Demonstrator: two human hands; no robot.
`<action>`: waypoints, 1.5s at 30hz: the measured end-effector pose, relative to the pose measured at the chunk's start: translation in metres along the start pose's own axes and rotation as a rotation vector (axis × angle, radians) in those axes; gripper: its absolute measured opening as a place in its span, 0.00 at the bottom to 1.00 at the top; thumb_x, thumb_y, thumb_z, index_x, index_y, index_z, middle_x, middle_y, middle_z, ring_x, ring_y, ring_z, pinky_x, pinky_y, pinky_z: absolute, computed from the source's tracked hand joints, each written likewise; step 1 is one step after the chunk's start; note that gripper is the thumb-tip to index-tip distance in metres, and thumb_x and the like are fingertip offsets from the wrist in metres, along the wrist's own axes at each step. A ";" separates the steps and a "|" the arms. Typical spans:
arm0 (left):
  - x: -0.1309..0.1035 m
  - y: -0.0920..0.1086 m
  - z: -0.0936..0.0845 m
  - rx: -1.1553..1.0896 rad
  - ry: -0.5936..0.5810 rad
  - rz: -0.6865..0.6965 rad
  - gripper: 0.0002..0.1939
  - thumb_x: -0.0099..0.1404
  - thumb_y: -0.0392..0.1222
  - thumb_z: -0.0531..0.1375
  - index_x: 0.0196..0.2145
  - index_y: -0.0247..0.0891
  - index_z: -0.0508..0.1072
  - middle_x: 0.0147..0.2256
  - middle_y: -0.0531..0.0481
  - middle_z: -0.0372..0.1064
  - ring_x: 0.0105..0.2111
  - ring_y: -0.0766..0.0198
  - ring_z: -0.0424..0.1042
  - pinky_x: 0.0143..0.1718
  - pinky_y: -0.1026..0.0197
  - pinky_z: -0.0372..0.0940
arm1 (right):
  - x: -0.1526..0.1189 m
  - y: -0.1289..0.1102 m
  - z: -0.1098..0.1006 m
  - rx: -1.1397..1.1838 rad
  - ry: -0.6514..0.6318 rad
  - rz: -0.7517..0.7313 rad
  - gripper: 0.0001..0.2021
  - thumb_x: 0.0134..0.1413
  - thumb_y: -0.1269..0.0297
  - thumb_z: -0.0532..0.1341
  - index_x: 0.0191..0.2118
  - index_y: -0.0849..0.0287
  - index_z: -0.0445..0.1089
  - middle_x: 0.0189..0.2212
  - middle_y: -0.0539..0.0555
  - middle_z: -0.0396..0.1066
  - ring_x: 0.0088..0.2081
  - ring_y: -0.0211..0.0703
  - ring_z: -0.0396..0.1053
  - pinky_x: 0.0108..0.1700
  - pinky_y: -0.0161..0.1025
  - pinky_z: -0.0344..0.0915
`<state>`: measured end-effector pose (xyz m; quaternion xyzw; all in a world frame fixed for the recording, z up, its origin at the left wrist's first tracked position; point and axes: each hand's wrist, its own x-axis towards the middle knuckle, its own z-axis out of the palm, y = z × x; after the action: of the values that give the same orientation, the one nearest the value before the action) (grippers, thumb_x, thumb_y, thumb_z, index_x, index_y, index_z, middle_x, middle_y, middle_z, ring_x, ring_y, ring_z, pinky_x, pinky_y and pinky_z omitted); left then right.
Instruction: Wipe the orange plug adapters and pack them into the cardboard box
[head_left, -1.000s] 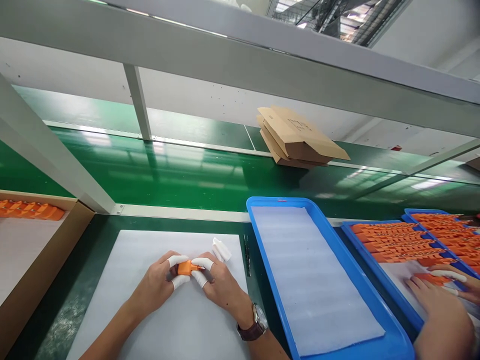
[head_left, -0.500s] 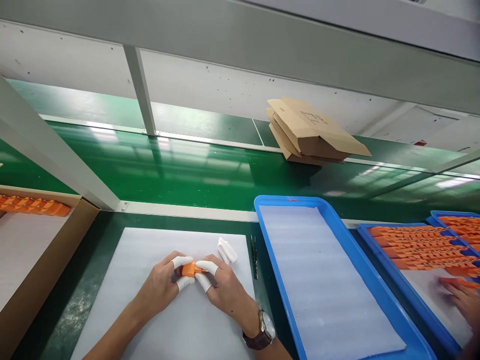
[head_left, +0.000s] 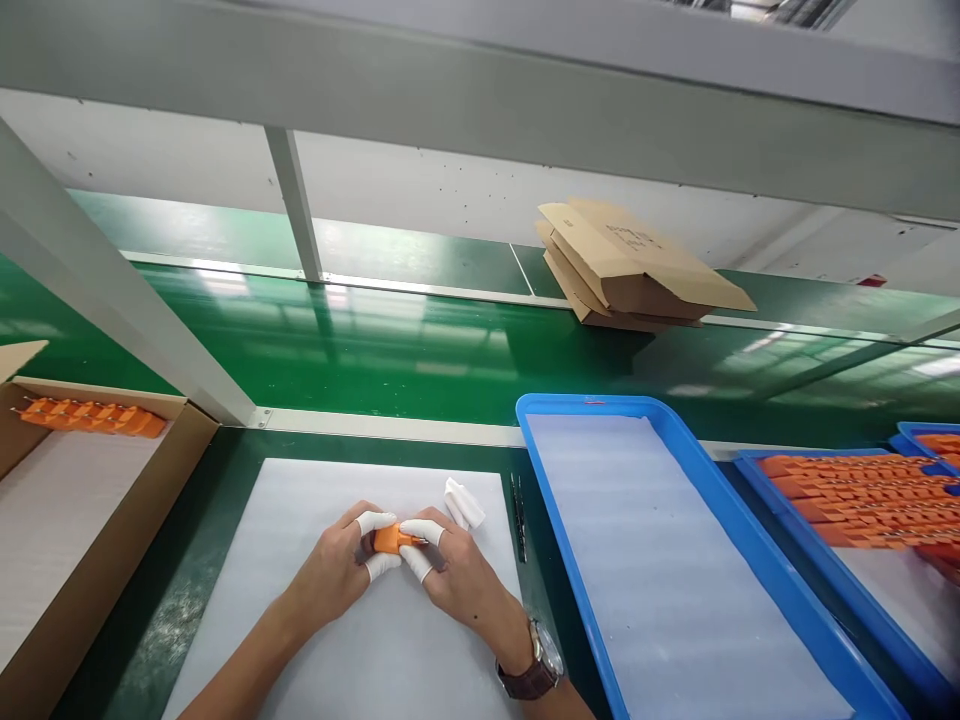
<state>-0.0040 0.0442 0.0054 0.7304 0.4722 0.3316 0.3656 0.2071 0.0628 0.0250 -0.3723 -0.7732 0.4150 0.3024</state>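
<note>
A small orange plastic part (head_left: 387, 540) is pinched between my two hands above a white sheet (head_left: 360, 660). White finger cots cover the thumb and index fingertips of each hand. My left hand (head_left: 341, 560) closes on the part's left end. On its right end, the fingers of my right hand (head_left: 454, 565) are closed as well; a wristwatch sits on that wrist. Just beyond the right hand lies a crumpled white piece (head_left: 464, 503). Dark tweezers or a similar thin tool (head_left: 519, 517) rest beside the sheet's right edge. My fingers hide much of the part.
To the right stands a blue tray (head_left: 720, 560) lined with white sheet. Beyond it, another blue tray (head_left: 832, 560) holds rows of orange parts (head_left: 862, 500). A cardboard box (head_left: 142, 520) with orange parts is at left. Folded cardboard (head_left: 645, 265) lies behind, near metal posts (head_left: 142, 290).
The view has shifted slightly, so more of the left box shows. Another person's hand over the far right tray has left the picture. Both my hands still hold the orange part.
</note>
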 end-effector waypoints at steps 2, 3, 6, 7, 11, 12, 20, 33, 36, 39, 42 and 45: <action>0.001 0.004 0.003 0.022 0.007 0.002 0.14 0.69 0.39 0.61 0.52 0.47 0.68 0.43 0.50 0.69 0.34 0.64 0.69 0.34 0.61 0.70 | 0.000 -0.004 0.001 -0.015 0.016 -0.002 0.15 0.62 0.75 0.57 0.50 0.52 0.71 0.42 0.53 0.72 0.40 0.43 0.70 0.41 0.42 0.72; 0.001 0.006 0.005 0.034 0.009 0.011 0.14 0.69 0.38 0.60 0.52 0.47 0.68 0.43 0.50 0.69 0.35 0.63 0.71 0.34 0.60 0.71 | 0.000 -0.007 0.002 -0.022 0.018 -0.001 0.13 0.62 0.74 0.58 0.49 0.52 0.71 0.42 0.53 0.72 0.38 0.43 0.70 0.39 0.42 0.72; 0.002 0.010 0.008 0.046 0.055 0.039 0.16 0.69 0.35 0.58 0.53 0.47 0.68 0.45 0.47 0.69 0.39 0.61 0.73 0.36 0.59 0.73 | -0.001 -0.012 -0.002 -0.052 0.052 -0.013 0.11 0.65 0.68 0.59 0.51 0.50 0.71 0.41 0.52 0.73 0.37 0.44 0.70 0.42 0.45 0.72; 0.002 0.010 0.008 0.047 0.086 0.046 0.17 0.68 0.35 0.58 0.53 0.46 0.67 0.46 0.47 0.69 0.40 0.60 0.73 0.37 0.58 0.73 | -0.002 -0.012 -0.004 -0.071 0.106 -0.020 0.11 0.66 0.67 0.58 0.52 0.49 0.71 0.41 0.52 0.73 0.39 0.45 0.71 0.45 0.48 0.72; 0.001 0.008 0.004 0.090 0.196 0.051 0.20 0.68 0.35 0.57 0.57 0.47 0.66 0.49 0.45 0.68 0.45 0.57 0.73 0.44 0.54 0.74 | -0.005 0.007 -0.016 -0.306 0.443 -0.035 0.14 0.65 0.69 0.56 0.53 0.54 0.70 0.49 0.60 0.71 0.50 0.55 0.68 0.54 0.60 0.68; 0.001 0.007 0.003 0.101 0.210 0.048 0.22 0.68 0.35 0.57 0.59 0.48 0.66 0.49 0.45 0.68 0.45 0.57 0.74 0.45 0.53 0.74 | -0.006 0.015 -0.019 -0.396 0.489 -0.043 0.14 0.62 0.71 0.57 0.52 0.55 0.71 0.52 0.62 0.69 0.53 0.59 0.66 0.54 0.62 0.67; -0.003 0.013 0.000 -0.012 0.108 -0.046 0.25 0.70 0.37 0.56 0.63 0.50 0.64 0.53 0.46 0.69 0.49 0.58 0.73 0.52 0.51 0.73 | -0.005 0.018 -0.014 -0.291 0.276 -0.110 0.26 0.57 0.84 0.51 0.54 0.51 0.70 0.44 0.57 0.71 0.46 0.52 0.66 0.46 0.53 0.72; -0.005 0.010 -0.001 -0.110 0.053 -0.169 0.23 0.70 0.42 0.58 0.62 0.49 0.67 0.52 0.48 0.75 0.52 0.56 0.75 0.54 0.49 0.72 | -0.007 -0.002 0.006 -0.170 0.151 -0.264 0.25 0.54 0.83 0.53 0.52 0.50 0.70 0.43 0.55 0.72 0.44 0.49 0.67 0.41 0.46 0.72; -0.004 0.004 -0.004 -0.120 0.101 -0.186 0.24 0.70 0.44 0.58 0.63 0.47 0.66 0.56 0.47 0.73 0.55 0.54 0.74 0.58 0.46 0.70 | -0.008 0.002 0.004 -0.244 0.111 -0.286 0.23 0.52 0.82 0.54 0.48 0.51 0.72 0.40 0.55 0.71 0.41 0.49 0.66 0.36 0.46 0.70; -0.004 0.001 -0.004 -0.132 0.088 -0.191 0.25 0.71 0.44 0.58 0.64 0.48 0.64 0.58 0.46 0.71 0.57 0.53 0.73 0.61 0.42 0.67 | -0.007 0.003 0.001 -0.218 0.205 -0.273 0.25 0.54 0.83 0.53 0.52 0.51 0.71 0.41 0.56 0.70 0.42 0.49 0.66 0.38 0.47 0.70; -0.005 0.002 -0.002 -0.134 0.049 -0.199 0.26 0.71 0.43 0.58 0.65 0.49 0.63 0.60 0.47 0.70 0.58 0.54 0.71 0.62 0.43 0.66 | -0.006 0.002 0.000 -0.178 0.273 -0.249 0.28 0.55 0.83 0.53 0.55 0.48 0.70 0.41 0.56 0.69 0.43 0.49 0.66 0.41 0.47 0.70; -0.005 0.003 0.000 -0.132 0.029 -0.181 0.26 0.70 0.41 0.58 0.64 0.51 0.63 0.60 0.49 0.70 0.60 0.55 0.70 0.63 0.46 0.66 | -0.006 0.001 0.003 -0.155 0.283 -0.244 0.29 0.55 0.83 0.53 0.57 0.48 0.68 0.42 0.55 0.69 0.44 0.49 0.66 0.42 0.48 0.70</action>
<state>-0.0045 0.0382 0.0073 0.6544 0.5185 0.3379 0.4344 0.2081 0.0568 0.0214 -0.3526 -0.7920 0.2582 0.4263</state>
